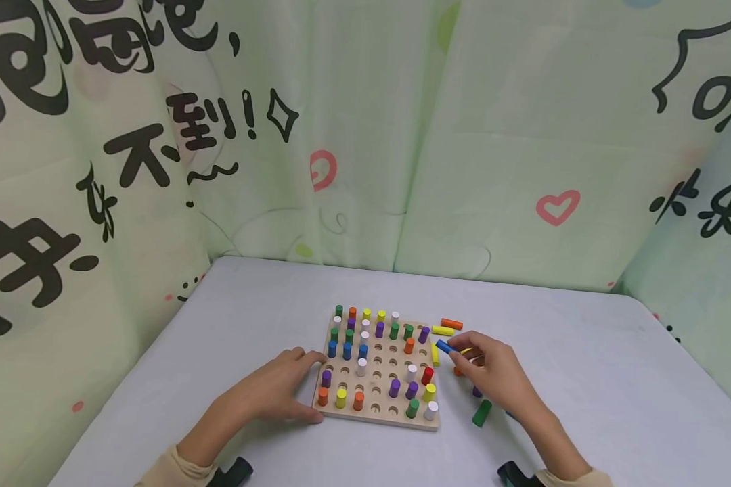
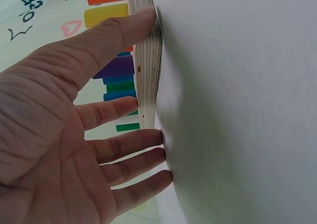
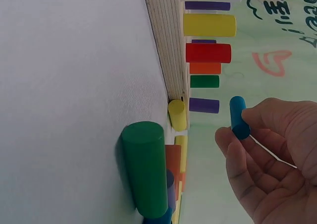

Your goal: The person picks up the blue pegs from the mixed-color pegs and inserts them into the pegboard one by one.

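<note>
A wooden pegboard (image 1: 384,418) lies on the table, many of its holes filled with upright coloured pegs. My left hand (image 1: 283,389) steadies the board's left side, thumb at the near corner and index finger higher along the edge. In the left wrist view those fingers are nearly straight, their tips against the plywood edge (image 2: 148,75) and the tabletop. Between thumb and fingers my right hand (image 1: 493,368) pinches a blue peg (image 3: 238,117), held tilted in the air just off the board's right edge. Three blue pegs (image 1: 347,350) stand in a row at the board's left.
Loose pegs lie right of the board: a green peg (image 1: 481,412), an orange peg (image 1: 452,324), a yellow peg (image 1: 442,331) and several others partly under the right hand. A printed curtain (image 1: 493,169) hangs around the white table (image 1: 219,325).
</note>
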The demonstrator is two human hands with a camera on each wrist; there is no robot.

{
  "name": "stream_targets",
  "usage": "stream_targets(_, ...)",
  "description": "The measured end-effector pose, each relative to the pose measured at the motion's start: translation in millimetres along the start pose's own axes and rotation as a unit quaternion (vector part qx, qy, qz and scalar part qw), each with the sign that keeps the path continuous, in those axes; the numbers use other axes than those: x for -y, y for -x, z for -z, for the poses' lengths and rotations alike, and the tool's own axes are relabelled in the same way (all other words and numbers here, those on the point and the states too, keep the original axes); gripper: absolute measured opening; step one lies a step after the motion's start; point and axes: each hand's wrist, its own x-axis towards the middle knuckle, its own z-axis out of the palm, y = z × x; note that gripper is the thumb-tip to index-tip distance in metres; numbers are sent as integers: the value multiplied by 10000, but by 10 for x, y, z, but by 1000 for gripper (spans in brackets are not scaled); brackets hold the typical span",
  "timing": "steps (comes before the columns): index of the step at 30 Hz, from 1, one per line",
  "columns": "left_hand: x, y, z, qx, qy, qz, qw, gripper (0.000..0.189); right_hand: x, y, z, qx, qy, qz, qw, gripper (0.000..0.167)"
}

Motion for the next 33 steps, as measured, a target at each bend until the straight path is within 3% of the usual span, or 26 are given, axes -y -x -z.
stream_targets(17,-5,11,16,27,-47,-28,10000,84,213,-60,-123,-160,-11,714,9973,21)
stream_targets(33,4,4,9,20,-47,-51,10000,84,361,-131,-292,90,-478,832,9953,16)
